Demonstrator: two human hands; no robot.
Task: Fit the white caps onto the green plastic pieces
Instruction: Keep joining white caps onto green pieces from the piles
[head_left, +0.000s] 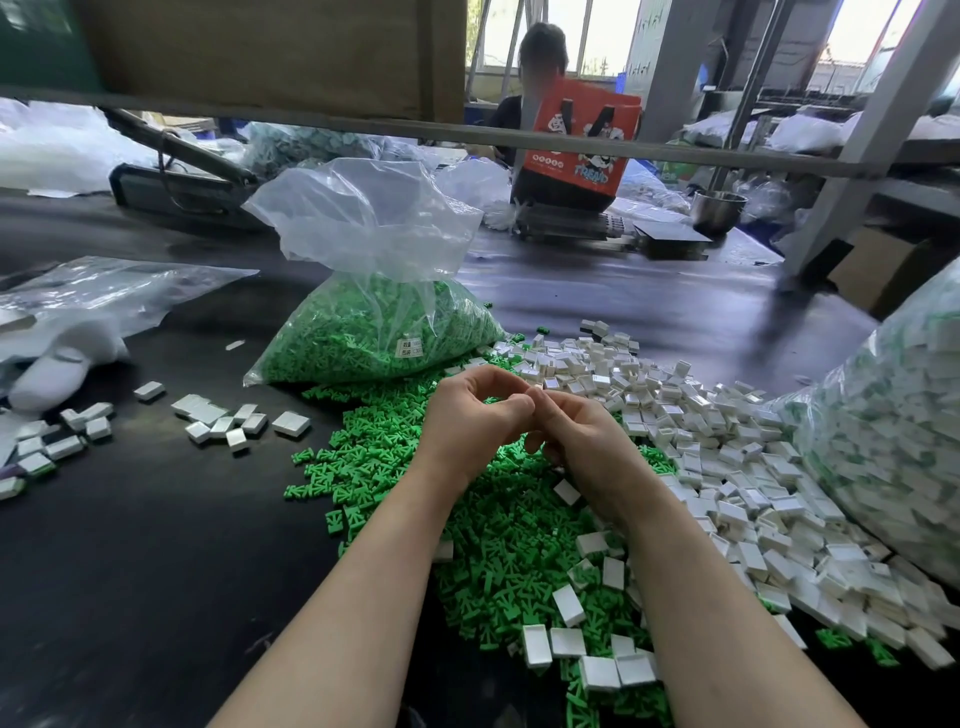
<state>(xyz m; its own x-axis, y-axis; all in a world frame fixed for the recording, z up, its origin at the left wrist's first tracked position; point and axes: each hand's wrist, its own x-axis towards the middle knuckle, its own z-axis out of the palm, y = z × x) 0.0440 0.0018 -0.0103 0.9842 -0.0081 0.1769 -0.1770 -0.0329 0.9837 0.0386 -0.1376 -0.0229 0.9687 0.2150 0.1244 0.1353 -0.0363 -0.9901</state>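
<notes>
Two hands close together above the green pieces (498, 525), fingertips touching. Left hand (470, 415) curled, right hand (576, 441) curled too; hard to tell what sits between the fingers, too small and hidden. Right under both hands, a big heap of bright green, little forked shapes. Just to the right, white caps (727, 457) in a pile, small shiny boxes. More green inside a clear bag (374, 291) behind.

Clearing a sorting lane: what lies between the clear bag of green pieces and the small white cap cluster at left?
Head view: only bare dark tabletop and one stray white sliver.
</notes>
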